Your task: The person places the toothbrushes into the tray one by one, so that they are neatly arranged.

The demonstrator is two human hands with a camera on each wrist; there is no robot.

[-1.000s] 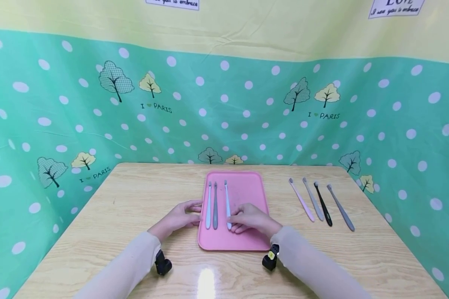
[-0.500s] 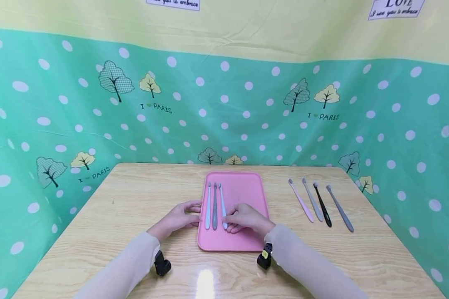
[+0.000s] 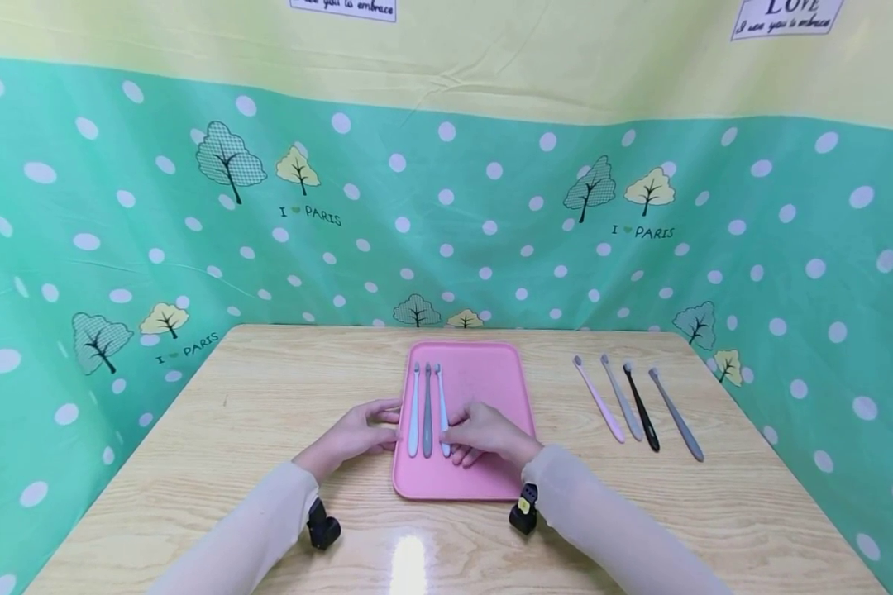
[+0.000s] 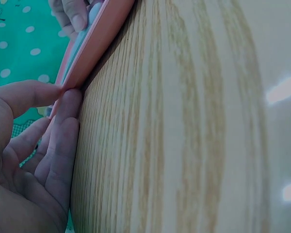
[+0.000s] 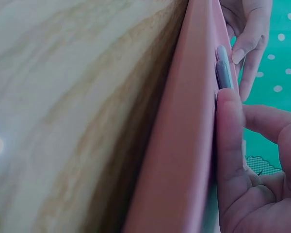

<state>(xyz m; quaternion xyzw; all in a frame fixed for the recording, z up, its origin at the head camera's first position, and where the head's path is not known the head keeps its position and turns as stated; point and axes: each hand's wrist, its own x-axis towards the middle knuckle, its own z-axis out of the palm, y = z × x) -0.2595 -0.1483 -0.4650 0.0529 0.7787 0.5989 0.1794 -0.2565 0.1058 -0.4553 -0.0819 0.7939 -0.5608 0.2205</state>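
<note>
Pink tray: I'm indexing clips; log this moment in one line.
pink tray: three toothbrushes; left hand: touching tray's left edge; right hand: at tray's rightmost toothbrush

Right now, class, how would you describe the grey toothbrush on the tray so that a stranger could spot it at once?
On the wooden table, find the pink tray with the left hand at its edge. There, between two pale blue toothbrushes, lies the grey toothbrush, head at the far end. It is the only dark one on the tray.
</note>
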